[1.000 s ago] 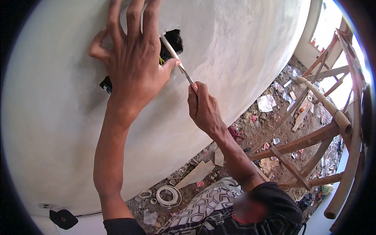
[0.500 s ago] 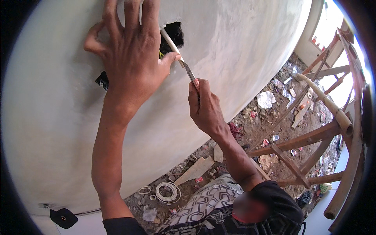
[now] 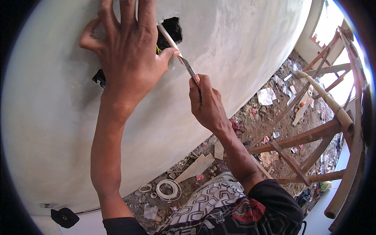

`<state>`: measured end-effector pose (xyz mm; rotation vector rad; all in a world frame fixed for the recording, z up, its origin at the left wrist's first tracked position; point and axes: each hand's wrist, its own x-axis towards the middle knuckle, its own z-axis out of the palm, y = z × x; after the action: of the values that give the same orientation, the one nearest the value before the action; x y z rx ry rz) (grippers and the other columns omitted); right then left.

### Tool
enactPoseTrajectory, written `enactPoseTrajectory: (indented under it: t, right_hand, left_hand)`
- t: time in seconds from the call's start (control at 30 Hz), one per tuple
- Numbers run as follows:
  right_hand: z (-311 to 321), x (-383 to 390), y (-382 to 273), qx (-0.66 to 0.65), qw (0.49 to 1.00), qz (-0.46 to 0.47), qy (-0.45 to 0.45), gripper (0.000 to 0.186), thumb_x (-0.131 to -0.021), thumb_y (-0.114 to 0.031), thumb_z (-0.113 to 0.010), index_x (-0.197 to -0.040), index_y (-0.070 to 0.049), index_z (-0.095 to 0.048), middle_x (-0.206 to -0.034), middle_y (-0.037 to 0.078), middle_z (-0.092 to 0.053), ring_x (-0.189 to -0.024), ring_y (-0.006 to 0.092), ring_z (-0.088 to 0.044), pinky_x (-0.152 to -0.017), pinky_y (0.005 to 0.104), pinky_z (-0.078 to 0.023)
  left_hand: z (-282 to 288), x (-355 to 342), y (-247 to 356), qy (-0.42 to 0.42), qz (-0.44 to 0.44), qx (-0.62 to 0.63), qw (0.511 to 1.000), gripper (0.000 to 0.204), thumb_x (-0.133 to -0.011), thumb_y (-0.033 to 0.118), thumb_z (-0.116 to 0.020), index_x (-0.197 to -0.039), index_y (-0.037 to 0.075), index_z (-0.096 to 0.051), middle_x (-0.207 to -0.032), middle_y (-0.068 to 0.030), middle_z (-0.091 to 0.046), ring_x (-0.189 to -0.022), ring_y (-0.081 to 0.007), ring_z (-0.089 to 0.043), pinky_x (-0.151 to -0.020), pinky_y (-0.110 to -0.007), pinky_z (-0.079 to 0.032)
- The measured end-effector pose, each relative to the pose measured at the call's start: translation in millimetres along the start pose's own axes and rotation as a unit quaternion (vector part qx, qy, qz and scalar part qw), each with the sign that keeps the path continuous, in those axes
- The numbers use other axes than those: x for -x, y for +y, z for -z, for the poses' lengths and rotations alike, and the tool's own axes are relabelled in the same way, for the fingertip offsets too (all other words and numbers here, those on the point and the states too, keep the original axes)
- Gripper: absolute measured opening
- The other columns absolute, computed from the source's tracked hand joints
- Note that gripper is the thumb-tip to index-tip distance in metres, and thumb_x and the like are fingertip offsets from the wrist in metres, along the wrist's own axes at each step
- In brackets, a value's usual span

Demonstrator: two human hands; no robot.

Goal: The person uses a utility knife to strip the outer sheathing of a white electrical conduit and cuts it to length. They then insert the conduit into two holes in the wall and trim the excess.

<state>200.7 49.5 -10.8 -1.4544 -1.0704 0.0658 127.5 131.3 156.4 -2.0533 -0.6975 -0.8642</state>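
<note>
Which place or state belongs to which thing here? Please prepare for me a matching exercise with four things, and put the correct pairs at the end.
Things:
1. Left hand
2. Right hand
3. White coil
4. Black cap

Places and states:
A. Lying on the littered ground
B. Closed around a bladed tool
C. At the picture's lower left
D. Fingers spread, thumb at the white tube

Pairs: 1-D, 2-B, 3-A, 4-C

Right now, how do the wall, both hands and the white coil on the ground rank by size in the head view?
1. Wall
2. Left hand, fingertips cut off
3. Right hand
4. White coil; farther away, so true size unsure
</note>
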Motion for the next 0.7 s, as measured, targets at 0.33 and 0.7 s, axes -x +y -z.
enactPoseTrajectory:
  t: [0.33,0.7]
  right_hand:
    - [-8,0,8,0.018,1.0,0.009,-0.02,0.019,-0.105,-0.013,-0.05,-0.102,-0.001,-0.036,-0.067,0.02,-0.055,-0.055,0.0408,-0.059,-0.049,0.0499,-0.043]
    - [-20,2,22,0.048,0.999,0.022,0.009,0.017,-0.105,-0.013,-0.051,-0.105,0.0,-0.038,-0.067,0.019,-0.056,-0.054,0.0388,-0.059,-0.048,0.0471,-0.044]
  left_hand:
    - [-10,2,-1,-0.006,0.01,-0.059,0.998,0.122,-0.053,0.029,-0.099,-0.15,0.007,-0.029,-0.157,-0.0158,-0.026,-0.151,-0.0391,-0.013,-0.11,-0.064,-0.018]
    - [-10,0,-4,-0.031,0.016,-0.073,0.997,0.124,-0.053,0.03,-0.099,-0.151,0.008,-0.026,-0.157,-0.0161,-0.025,-0.151,-0.0392,-0.013,-0.113,-0.065,-0.017]
